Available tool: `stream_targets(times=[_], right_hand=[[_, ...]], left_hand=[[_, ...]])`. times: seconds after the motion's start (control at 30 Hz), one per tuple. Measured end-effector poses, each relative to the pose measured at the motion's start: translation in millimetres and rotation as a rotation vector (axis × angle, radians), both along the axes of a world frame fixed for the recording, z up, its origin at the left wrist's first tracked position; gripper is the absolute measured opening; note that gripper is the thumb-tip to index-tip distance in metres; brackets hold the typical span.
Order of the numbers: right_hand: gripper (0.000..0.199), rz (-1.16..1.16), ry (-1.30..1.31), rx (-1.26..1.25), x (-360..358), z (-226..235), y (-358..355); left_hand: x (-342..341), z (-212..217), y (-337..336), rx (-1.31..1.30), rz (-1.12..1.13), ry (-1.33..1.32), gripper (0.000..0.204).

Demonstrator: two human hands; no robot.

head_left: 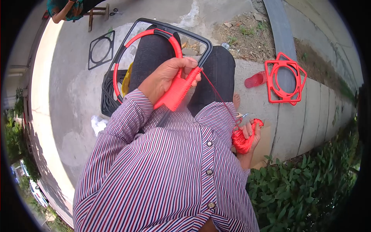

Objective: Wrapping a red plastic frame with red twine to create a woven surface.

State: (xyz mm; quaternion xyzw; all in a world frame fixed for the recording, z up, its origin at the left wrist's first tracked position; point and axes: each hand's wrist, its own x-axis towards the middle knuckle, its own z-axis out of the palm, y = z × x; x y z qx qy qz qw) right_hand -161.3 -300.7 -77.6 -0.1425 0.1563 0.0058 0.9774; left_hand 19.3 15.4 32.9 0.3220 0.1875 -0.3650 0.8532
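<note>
A black square frame with an inner ring, partly wrapped in red cord, rests on my lap. My left hand grips the frame's red-wrapped section near its lower corner. A thin red cord runs taut from there down to a bundle of red cord. My right hand is closed around that bundle at my right side. My striped shirt hides the lower part of the frame.
A finished red frame and a red cup-like object lie on the concrete ledge to the right. A bare black frame and a black coil lie on the left. Another person and a wooden stool are at top left. Plants grow at lower right.
</note>
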Motion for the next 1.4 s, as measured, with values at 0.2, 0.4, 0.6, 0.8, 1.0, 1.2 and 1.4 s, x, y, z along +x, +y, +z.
stream_targets(times=[0.2,0.4,0.6,0.8,1.0,1.2,1.4], right_hand=[[0.031,-0.276,0.240,-0.243,15,-124,-95],[0.038,0.092,-0.105,-0.673,141,51,2],[0.039,0.279,-0.654,-2.000,196,140,96],[0.046,0.087,-0.868,-2.161,194,104,103],[0.044,-0.094,-0.473,-1.926,159,83,77],[0.038,0.029,-0.480,-1.883,150,64,94],[0.038,-0.053,-0.356,-0.535,120,87,55]], left_hand=[[2,-9,-10,0.030,-0.083,-0.015,0.009],[-8,-5,-15,0.161,-0.045,-0.064,0.028],[-11,-21,-10,0.380,0.215,-0.399,0.050],[-13,-22,-17,0.145,0.098,-0.428,0.065],[-5,-20,-8,0.020,-0.070,-0.245,0.056],[-5,-17,-16,0.036,-0.081,-0.242,0.048],[-3,-33,-5,0.088,-0.011,-0.209,0.046]])
